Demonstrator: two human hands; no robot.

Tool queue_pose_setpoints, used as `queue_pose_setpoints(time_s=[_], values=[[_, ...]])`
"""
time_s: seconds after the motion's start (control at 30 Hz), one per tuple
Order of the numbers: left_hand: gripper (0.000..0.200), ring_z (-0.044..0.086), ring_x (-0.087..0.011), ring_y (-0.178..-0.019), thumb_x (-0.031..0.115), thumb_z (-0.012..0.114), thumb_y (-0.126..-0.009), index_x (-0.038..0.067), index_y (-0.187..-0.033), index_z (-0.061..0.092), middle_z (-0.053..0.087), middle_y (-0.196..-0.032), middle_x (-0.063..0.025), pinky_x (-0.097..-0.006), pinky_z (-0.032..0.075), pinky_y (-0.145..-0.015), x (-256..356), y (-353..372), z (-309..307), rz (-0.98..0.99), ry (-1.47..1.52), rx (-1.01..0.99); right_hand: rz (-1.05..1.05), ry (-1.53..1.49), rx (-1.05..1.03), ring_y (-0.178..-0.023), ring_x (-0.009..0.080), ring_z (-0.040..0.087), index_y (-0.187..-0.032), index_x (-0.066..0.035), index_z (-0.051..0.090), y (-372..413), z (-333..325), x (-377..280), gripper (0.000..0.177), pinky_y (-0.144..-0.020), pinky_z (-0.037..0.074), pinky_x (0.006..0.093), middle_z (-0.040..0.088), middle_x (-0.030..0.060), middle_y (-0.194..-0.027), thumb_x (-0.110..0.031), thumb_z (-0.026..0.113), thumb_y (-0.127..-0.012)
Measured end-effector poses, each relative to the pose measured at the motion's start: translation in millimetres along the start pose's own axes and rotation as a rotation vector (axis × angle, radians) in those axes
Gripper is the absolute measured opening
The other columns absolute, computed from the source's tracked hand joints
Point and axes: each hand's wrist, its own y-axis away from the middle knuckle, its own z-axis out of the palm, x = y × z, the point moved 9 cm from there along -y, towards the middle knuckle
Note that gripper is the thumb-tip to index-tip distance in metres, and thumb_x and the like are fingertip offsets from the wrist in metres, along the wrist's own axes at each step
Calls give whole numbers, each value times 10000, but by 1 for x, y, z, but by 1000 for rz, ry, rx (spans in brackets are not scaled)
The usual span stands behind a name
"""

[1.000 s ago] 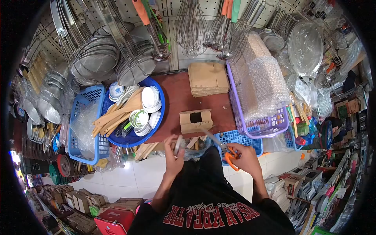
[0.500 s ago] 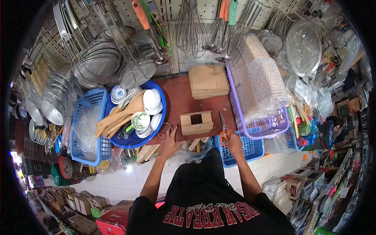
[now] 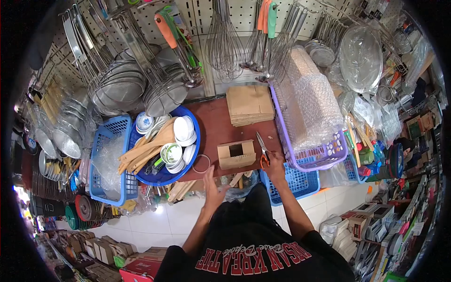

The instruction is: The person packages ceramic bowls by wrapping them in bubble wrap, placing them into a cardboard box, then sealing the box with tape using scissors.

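Two hands (image 3: 214,191) (image 3: 277,170), left spread, right at scissors (image 3: 264,160)

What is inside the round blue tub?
The blue tub holds stacked white bowls, a green-patterned bowl and wooden utensils. The pile covers the tub's floor, so anything lying beneath cannot be seen.

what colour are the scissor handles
The scissor handles are orange, seen best in the head view.

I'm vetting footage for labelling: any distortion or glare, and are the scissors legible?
Head view: strong fisheye bending, black corners; same head view: a bright glare spot on the floor tiles; head view again: scissors legible, metal blades and orange handle distinguishable.
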Motion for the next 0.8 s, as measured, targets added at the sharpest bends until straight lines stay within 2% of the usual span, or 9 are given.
queue_pose_setpoints(time_s=[0.03, 0.13, 0.17, 0.23, 0.33, 0.47, 0.57, 0.67, 0.8], values=[[926, 320, -398, -1359, 183, 795, -753, -25, -1475, 254, 349, -1448, -232, -475, 236, -1141, 16, -2, -2, 9, 60, 1, -17, -32, 46, -1014, 391, 608, -1181, -59, 638, 5, -17, -16, 349, -861, 508, 464, 624, 206, -1075, -133, 686, -843], [941, 319, -372, -1367, 236, 783, -778, -27, -1484, 220, 351, -1451, -219, -465, 230, -1142, 40, -5, 1, -6, 383, 60, -67, -373, -113, -970, 311, 635, -1142, -50, 663, 21, -26, -42, 278, -822, 512, 395, 629, 176, -1056, -112, 677, -872], [974, 322, -362, -1368, 354, 769, -801, -36, -1484, 195, 349, -1454, -210, -459, 224, -1144, 48, -6, 3, -7, 409, 45, -40, -493, -190, -950, 270, 631, -1135, -45, 668, 29, -32, -50, 256, -808, 505, 367, 630, 155, -1047, -109, 666, -888], [998, 326, -365, -1366, 438, 758, -801, -36, -1480, 200, 351, -1453, -212, -462, 228, -1141, 76, -12, 0, 63, 401, 12, 22, -731, -345, -911, 188, 623, -1122, -37, 677, 49, -51, -75, 215, -781, 491, 309, 633, 114, -1030, -104, 644, -921], [1058, 332, -371, -1364, 529, 764, -769, -32, -1474, 207, 352, -1457, -216, -466, 238, -1136, 107, -20, -3, 145, 420, -35, 42, -1057, -415, -904, 107, 574, -1129, -12, 669, 71, -65, -93, 217, -770, 459, 248, 618, 52, -1029, -125, 629, -949], [1106, 339, -386, -1362, 567, 789, -715, -14, -1469, 225, 352, -1466, -223, -478, 256, -1125, 129, -25, -4, 225, 359, -77, -18, -1270, -456, -914, 140, 580, -1084, 13, 681, 78, -84, -108, 204, -813, 470, 274, 615, 91, -1071, -128, 631, -945], [1100, 340, -396, -1361, 544, 804, -703, 2, -1471, 231, 355, -1470, -224, -487, 263, -1120, 134, -26, -4, 266, 303, -97, -76, -1228, -417, -916, 157, 575, -1078, 18, 680, 76, -95, -113, 224, -824, 470, 288, 608, 103, -1076, -133, 681, -912], [1074, 339, -400, -1361, 524, 806, -709, 13, -1469, 245, 362, -1465, -222, -492, 264, -1117, 137, -26, -6, 285, 281, -89, -134, -1175, -424, -927, 109, 573, -1093, -3, 679, 71, -98, -117, 213, -810, 469, 240, 593, 61, -1089, -107, 689, -908], [1082, 334, -400, -1364, 515, 816, -696, 11, -1469, 252, 348, -1472, -225, -492, 269, -1113, 130, -23, -3, 257, 254, -110, -180, -1104, -412, -930, 132, 592, -1022, -12, 699, 67, -96, -117, 162, -799, 482, 259, 622, 71, -1073, -90, 713, -881]])
